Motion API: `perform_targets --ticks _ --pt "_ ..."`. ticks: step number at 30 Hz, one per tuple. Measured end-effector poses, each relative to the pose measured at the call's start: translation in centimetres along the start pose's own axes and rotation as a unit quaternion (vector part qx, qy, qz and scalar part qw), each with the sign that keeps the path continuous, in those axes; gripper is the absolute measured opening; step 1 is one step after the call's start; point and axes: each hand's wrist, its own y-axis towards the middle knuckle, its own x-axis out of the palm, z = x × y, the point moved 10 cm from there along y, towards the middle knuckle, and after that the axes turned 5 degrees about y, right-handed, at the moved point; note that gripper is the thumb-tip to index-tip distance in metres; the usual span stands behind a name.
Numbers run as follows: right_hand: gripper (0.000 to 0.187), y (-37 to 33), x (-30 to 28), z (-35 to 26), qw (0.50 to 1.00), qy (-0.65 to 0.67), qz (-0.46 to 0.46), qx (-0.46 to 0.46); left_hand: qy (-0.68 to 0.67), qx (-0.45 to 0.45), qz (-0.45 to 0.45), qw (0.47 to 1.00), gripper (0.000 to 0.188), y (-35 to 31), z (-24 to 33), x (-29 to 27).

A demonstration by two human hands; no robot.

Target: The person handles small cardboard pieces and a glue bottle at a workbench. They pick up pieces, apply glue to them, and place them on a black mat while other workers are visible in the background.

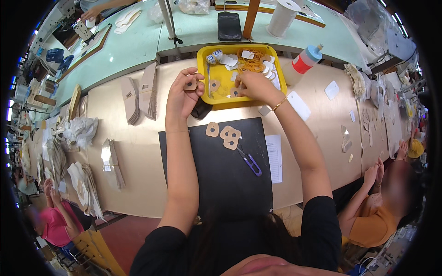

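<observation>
Black mat (216, 184) at lower centre, bearing tan dark-centred patches (234, 135), apparently done.
Above centre, the left hand (183, 95) pinches another patch (190, 85); the right hand (256, 85), curled, its grip unclear, reaches into the yellow tray (200, 66), where further patches (214, 85) seem left.

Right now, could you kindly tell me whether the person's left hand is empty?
No, the left hand holds a small tan piece in its fingers.
</observation>
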Motion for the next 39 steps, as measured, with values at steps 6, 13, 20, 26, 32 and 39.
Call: perform_targets --ticks 6,13,20,26,32,39 --pt "0.015 0.4 -0.3 -0.4 0.999 -0.017 0.033 -0.026 -0.074 0.032 -0.056 0.995 0.018 1.3 0.9 -1.2" --pt "0.015 0.8 -0.2 1.6 0.978 0.182 -0.061 0.08 -0.044 0.006 -0.054 0.998 0.023 1.8 -0.4 -0.4" --pt "0.015 2.2 -5.0 0.0 0.962 0.268 0.018 0.057 0.0 0.019 0.004 1.0 0.036 2.1 -1.6 0.8" --pt "0.016 2.2 -6.2 -6.1 0.937 0.342 -0.038 -0.055 -0.064 -0.079 -0.086 0.991 0.055 1.9 -4.0 2.8" --pt "0.012 3.3 -5.0 -8.0 0.971 0.229 -0.058 -0.034 -0.038 -0.145 -0.104 0.983 0.065 1.3 -5.1 3.7" --pt "0.013 4.4 -3.0 -8.4 0.975 0.203 -0.083 -0.022 -0.036 -0.164 -0.159 0.973 0.058 0.7 -5.4 4.5"
